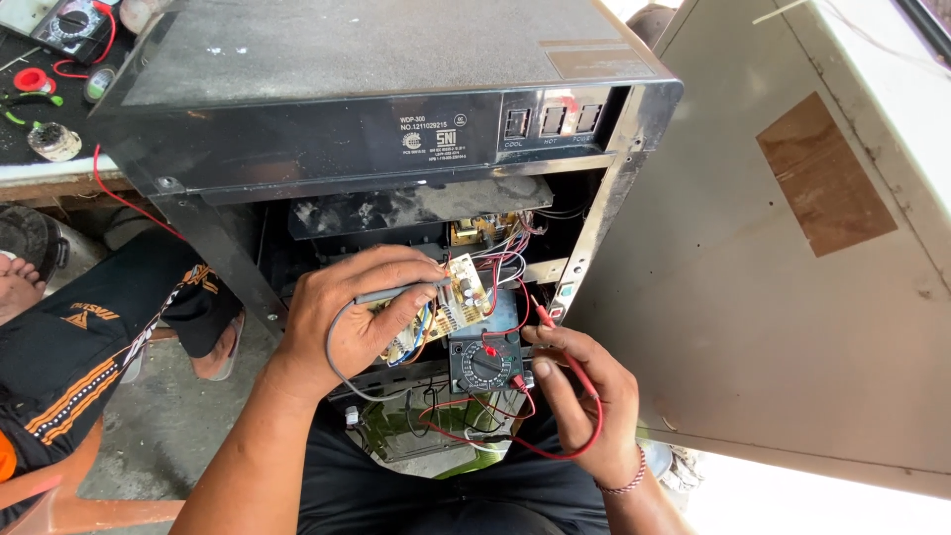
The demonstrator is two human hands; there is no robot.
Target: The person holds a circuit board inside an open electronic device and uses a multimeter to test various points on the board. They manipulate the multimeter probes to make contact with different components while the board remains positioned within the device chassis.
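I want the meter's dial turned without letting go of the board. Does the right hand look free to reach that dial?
Probably yes. The right hand holds only the thin red probe and sits just beside the black multimeter, whose dial faces up uncovered. Red leads lie around it, and the left hand holds the circuit board above.

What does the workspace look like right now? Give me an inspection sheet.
Surface: workbench at upper left, partly seen.
Job's things: circuit board inside the opened black appliance; multimeter below it.
Clutter: second meter and small tools on the bench.
Grippers: left hand holds a grey probe and steadies the board; right hand pinches the red probe.
Cables: red lead loops under the right hand; coloured wires run off the board.
Surroundings: grey panel at right; another person's leg at left.
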